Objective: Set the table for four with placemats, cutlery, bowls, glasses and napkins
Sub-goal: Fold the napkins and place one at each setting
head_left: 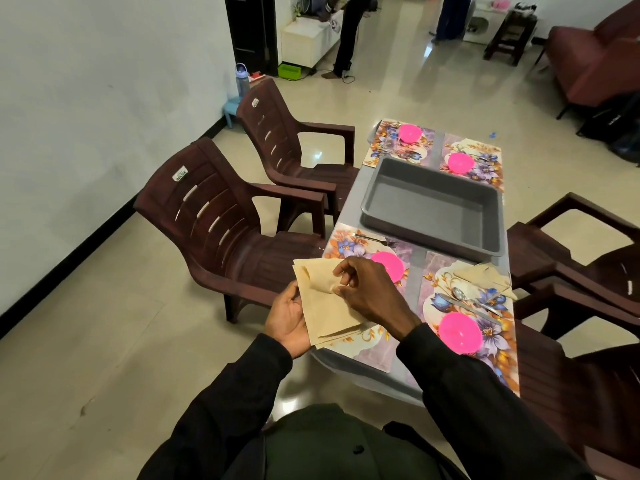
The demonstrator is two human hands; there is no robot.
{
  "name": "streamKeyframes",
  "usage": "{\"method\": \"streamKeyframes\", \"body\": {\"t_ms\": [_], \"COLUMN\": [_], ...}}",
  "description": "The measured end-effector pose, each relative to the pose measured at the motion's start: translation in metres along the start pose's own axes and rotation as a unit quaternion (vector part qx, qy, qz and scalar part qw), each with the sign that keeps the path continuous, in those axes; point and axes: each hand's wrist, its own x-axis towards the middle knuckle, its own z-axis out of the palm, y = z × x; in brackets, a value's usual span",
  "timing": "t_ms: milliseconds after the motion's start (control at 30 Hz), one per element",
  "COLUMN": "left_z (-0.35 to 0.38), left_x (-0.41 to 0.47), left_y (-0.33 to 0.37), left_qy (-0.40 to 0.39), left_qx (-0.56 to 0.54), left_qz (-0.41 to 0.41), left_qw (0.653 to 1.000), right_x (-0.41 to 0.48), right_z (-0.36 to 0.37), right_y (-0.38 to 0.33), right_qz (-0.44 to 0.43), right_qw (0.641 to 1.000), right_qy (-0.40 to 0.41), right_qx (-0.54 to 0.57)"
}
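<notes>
My left hand holds a small stack of beige napkins from below, over the table's near left corner. My right hand pinches the top napkin's edge and peels it up. Four floral placemats lie on the table, each with a pink bowl: near left, near right, far left, far right. A fork lies on the near left placemat. A spoon and knife and a folded napkin lie on the near right placemat.
A grey tray sits mid-table. Dark brown plastic chairs stand on the left and on the right. People stand at the far end of the room, beside a white cabinet.
</notes>
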Motion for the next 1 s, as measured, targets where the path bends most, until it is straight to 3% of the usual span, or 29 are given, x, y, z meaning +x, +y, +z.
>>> {"method": "streamKeyframes", "body": {"t_ms": [233,500,1000], "left_z": [-0.003,-0.015,-0.054], "left_x": [0.005,0.009,0.033], "left_y": [-0.002,0.02,0.143], "left_qy": [0.005,-0.002,-0.032], "left_qx": [-0.009,-0.003,0.026], "left_qz": [-0.011,-0.012,-0.074], "left_qw": [1.0,1.0,0.996], "right_x": [0.006,0.019,0.088], "right_z": [-0.006,0.008,0.047], "right_y": [-0.001,-0.012,-0.074], "right_qz": [0.02,0.019,0.037], "right_qw": [0.998,0.998,0.989], "right_qy": [-0.047,-0.036,-0.002], "right_qx": [0.022,0.046,0.142]}}
